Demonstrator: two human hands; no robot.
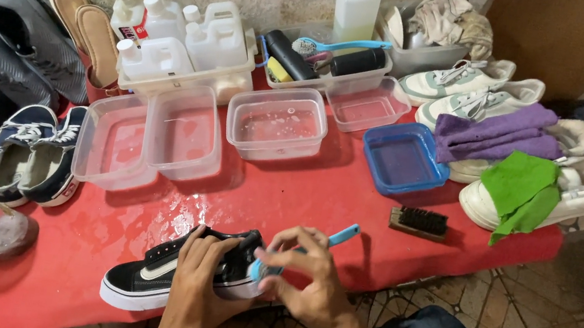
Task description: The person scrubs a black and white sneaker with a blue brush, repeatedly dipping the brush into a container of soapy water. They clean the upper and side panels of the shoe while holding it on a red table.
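Left hand [197,283] wraps over the heel end of a black sneaker [169,272] with a white sole, fingers closed on it, pressing it to the wet red table cover [303,195]. Right hand [311,275] grips a blue brush [331,240], bristle end at the heel, just beside the left fingers; handle sticks out up and to the right. Beyond the handle lies a dark scrub brush [418,222]. Farther off: a blue tub [404,160] and clear tubs [277,122] holding water.
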